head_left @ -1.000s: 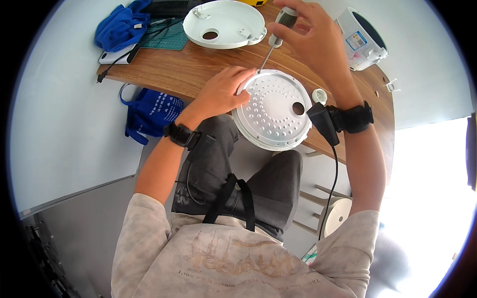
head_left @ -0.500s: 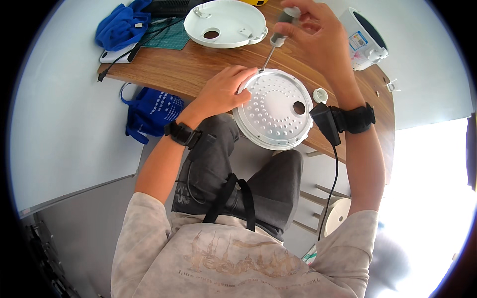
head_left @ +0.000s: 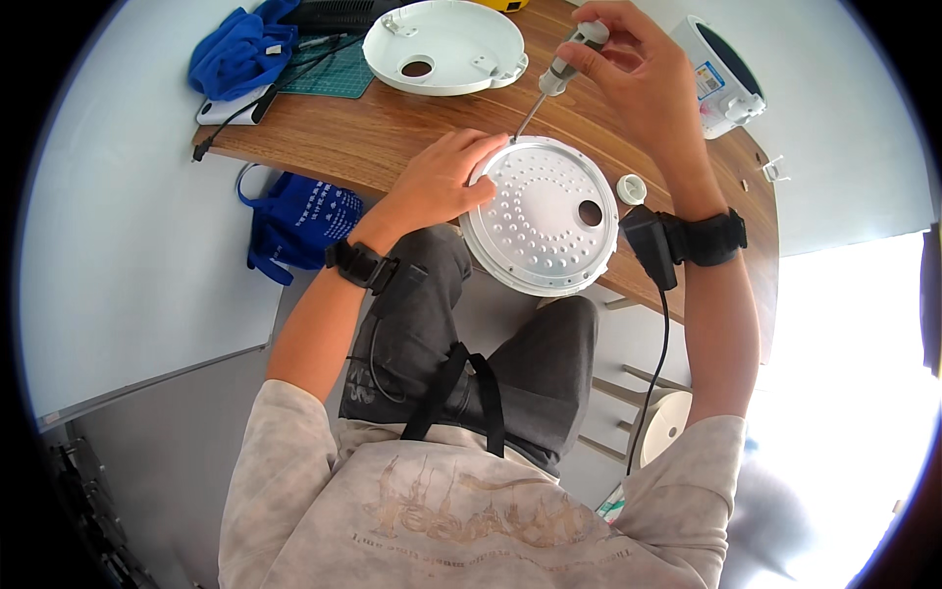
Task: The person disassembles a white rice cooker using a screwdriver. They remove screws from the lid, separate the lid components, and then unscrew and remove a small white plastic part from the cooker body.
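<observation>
Here the left hand (head_left: 444, 179) lies flat-fingered on the near-left rim of a round perforated metal plate (head_left: 543, 218), pressing it down — judged to be bracing it so it cannot turn or slide. The plate sits at the near edge of the wooden table (head_left: 392, 137), partly overhanging toward the lap, dimples and one larger hole facing up. The right hand (head_left: 638, 74) is closed around the handle of a small screwdriver (head_left: 557, 71), held above the plate and slanted so the tip meets the plate's far rim just beside the left fingertips; the steep angle likely keeps the tip seated on a fastener there, though the fastener itself is too small to make out.

Surface: a white round lid shell (head_left: 444, 44) lies further back, apart from the plate; a small white cap (head_left: 631, 187) just right of the plate; blue cloth (head_left: 235, 54) and a green cutting mat (head_left: 319, 74) at far left; a white appliance body (head_left: 721, 74) at far right. Room — pale floor, blue bag (head_left: 294, 221) hanging under the table edge.
</observation>
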Available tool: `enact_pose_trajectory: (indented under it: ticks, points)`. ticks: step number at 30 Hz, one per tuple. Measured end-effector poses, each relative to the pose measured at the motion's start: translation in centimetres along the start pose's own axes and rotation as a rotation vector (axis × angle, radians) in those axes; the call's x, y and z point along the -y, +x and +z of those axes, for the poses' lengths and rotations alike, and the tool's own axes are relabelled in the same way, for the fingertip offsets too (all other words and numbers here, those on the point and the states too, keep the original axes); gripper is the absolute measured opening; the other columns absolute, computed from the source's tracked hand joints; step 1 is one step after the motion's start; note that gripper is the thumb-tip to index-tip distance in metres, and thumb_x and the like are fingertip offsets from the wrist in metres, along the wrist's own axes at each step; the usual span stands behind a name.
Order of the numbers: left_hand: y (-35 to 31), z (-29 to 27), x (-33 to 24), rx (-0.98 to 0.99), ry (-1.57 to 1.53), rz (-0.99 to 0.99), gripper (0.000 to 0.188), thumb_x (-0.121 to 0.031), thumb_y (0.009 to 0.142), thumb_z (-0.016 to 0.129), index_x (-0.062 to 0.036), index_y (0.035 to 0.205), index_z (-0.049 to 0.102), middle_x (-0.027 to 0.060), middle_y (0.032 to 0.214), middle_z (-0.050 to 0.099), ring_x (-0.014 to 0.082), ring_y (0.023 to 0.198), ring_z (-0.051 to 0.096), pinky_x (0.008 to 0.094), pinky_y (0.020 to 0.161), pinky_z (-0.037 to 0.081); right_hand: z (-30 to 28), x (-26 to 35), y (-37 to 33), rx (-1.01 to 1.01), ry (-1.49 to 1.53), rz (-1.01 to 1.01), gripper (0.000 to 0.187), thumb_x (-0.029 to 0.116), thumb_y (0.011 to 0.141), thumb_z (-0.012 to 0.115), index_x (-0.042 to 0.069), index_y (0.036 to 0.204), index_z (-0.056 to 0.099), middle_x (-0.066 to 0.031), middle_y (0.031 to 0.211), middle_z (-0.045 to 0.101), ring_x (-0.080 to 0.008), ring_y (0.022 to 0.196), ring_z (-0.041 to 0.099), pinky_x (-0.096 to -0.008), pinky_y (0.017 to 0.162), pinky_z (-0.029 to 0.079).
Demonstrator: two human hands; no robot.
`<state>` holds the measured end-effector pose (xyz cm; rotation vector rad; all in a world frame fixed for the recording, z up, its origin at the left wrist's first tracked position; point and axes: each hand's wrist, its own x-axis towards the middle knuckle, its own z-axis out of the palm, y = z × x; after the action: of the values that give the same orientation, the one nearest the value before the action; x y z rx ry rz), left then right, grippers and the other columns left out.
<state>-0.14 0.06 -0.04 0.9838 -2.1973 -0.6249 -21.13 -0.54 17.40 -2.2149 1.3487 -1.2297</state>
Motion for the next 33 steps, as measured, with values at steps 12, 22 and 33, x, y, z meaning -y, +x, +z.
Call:
enact_pose_trajectory:
  ticks: [12,22,33]
  points:
    - [-0.1,-0.1,0.0,0.015,0.011,-0.008,0.058,-0.019,0.087,0.059,-0.0046,0.143,0.052,0.0125,0.132,0.057,0.0285,0.117,0.056,0.0382,0.1,0.046,0.0,-0.3,-0.2,0.014,-0.034,0.036,0.036,0.006,0.087,0.07,0.002,0.122,0.06,-0.0147,0.111,0.068,-0.0198,0.098,0.07,-0.0317,0.087,0.057]
    - [-0.1,0.2,0.4,-0.01,0.005,-0.004,0.059,-0.025,0.086,0.061,-0.0044,0.14,0.054,0.0113,0.131,0.058,0.0293,0.12,0.054,0.0405,0.102,0.046,0.6,1.0,-1.0,0.012,0.013,0.008,0.04,0.005,0.085,0.074,0.001,0.122,0.058,-0.0143,0.111,0.068,-0.0205,0.099,0.07,-0.0323,0.087,0.058]
    - [-0.2,0.0,0.0,0.004,0.033,-0.011,0.057,-0.018,0.087,0.059,-0.0054,0.143,0.052,0.0125,0.132,0.057,0.0289,0.118,0.055,0.0381,0.101,0.045,-0.1,0.0,-3.3,-0.067,-0.014,0.017,0.038,0.004,0.089,0.066,0.006,0.126,0.059,-0.0089,0.117,0.067,-0.017,0.106,0.067,-0.0345,0.095,0.058]
